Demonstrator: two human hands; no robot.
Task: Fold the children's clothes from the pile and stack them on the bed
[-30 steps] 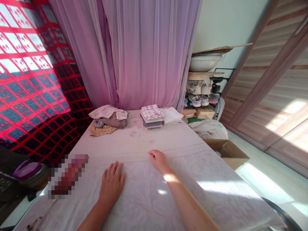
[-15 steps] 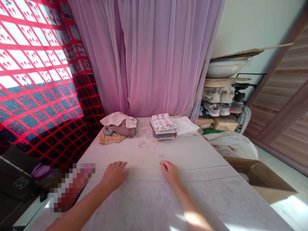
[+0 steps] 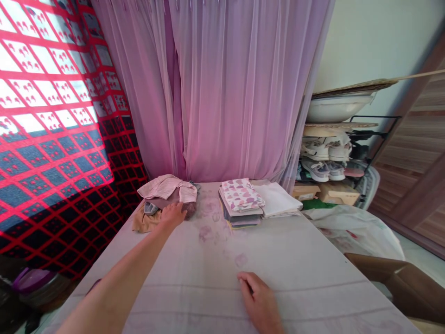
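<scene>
My left hand reaches out to a loose heap of clothes at the far left of the table. Its fingers are stretched out over the front of a brown garment; I cannot tell how firmly they touch it. On top of the heap lies a pale pink garment, and a tan garment sticks out at the lower left. My right hand rests near the front of the table, fingers curled in a loose fist with nothing visible in them.
A stack of folded cloths with a patterned one on top stands at the back, beside folded white cloth. Purple curtains hang behind the table. On the right are a shoe rack, a plastic bag and a cardboard box.
My left hand has moved forward from the table surface to the heap of clothes. My right hand stays curled over the table. The view has tilted up somewhat.
</scene>
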